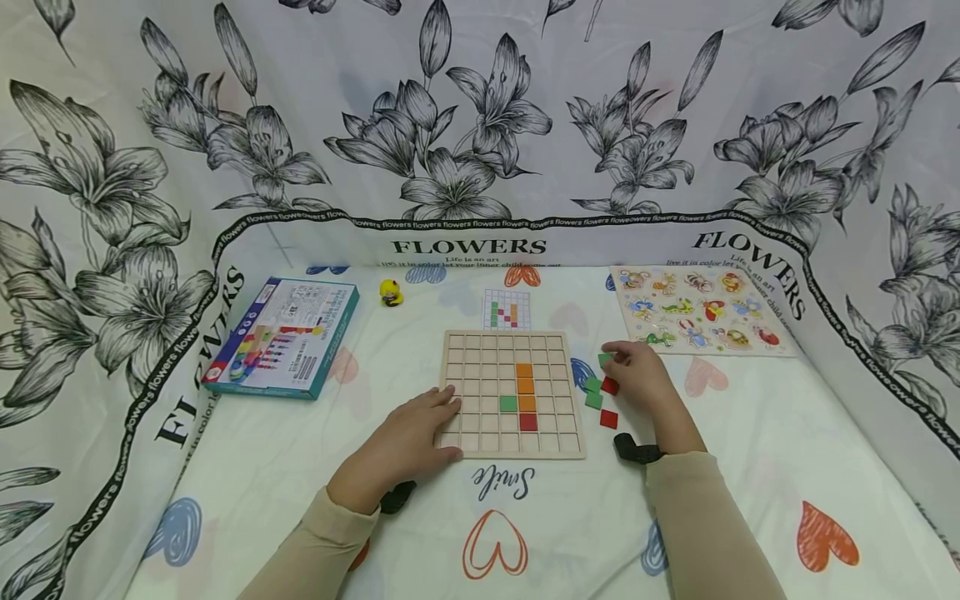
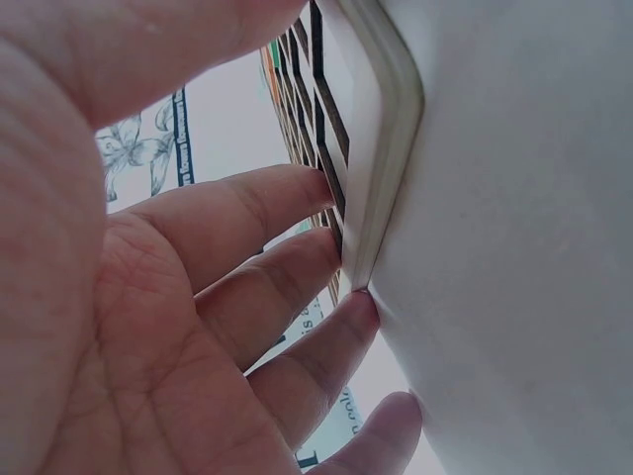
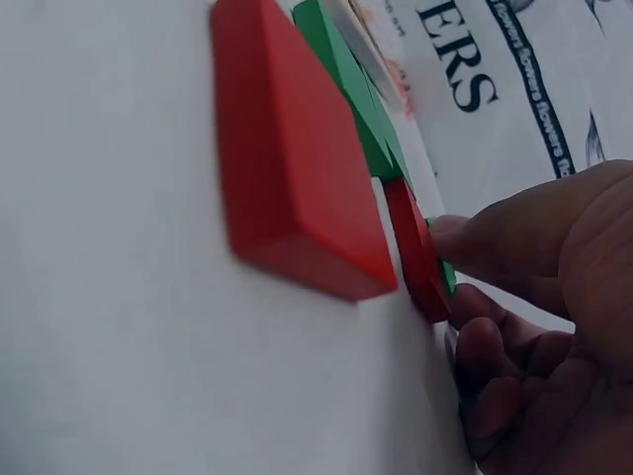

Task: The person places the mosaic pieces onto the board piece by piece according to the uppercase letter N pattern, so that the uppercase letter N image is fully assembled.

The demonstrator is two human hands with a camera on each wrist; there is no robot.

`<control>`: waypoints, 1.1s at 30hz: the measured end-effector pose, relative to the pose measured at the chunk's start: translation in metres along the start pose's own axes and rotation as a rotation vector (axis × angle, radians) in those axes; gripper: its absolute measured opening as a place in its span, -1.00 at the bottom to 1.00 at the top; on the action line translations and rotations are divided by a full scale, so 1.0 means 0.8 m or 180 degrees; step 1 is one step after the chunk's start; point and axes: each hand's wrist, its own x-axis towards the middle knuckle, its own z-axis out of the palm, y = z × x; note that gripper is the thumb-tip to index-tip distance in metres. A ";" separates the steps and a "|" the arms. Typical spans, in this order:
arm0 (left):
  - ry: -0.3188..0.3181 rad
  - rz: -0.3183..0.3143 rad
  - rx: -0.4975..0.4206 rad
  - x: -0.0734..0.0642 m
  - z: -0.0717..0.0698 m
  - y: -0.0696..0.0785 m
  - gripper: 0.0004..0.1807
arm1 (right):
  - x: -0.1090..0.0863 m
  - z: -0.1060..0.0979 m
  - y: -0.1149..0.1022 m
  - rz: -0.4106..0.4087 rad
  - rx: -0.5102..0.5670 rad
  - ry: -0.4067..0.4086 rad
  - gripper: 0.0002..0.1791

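Observation:
A wooden grid board (image 1: 480, 354) lies in front of me, holding three orange tiles (image 1: 524, 373) in a column, a red tile (image 1: 528, 422) below them and a green tile (image 1: 508, 403) beside the lowest orange one. My left hand (image 1: 408, 433) rests at the board's left edge, fingers spread, fingertips at the rim in the left wrist view. To the right of the board, my right hand (image 1: 636, 372) pinches a green tile (image 1: 604, 359) between thumb and fingers. Below it lie two loose green tiles (image 1: 593, 400) and two red tiles (image 1: 608, 419); one red tile is close by the thumb (image 3: 460, 237).
A printed grid card (image 1: 506, 309) with coloured squares lies behind the board. To the left are a boxed set (image 1: 288, 337) and a small yellow duck toy (image 1: 391, 292). An insect picture puzzle board (image 1: 705, 310) lies at back right. Flowered cloth walls (image 1: 465, 125) surround the table.

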 end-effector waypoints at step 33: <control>-0.0027 0.0005 0.0016 0.003 0.000 -0.002 -0.15 | -0.009 0.009 -0.025 -0.0090 -0.0090 0.0173 -0.83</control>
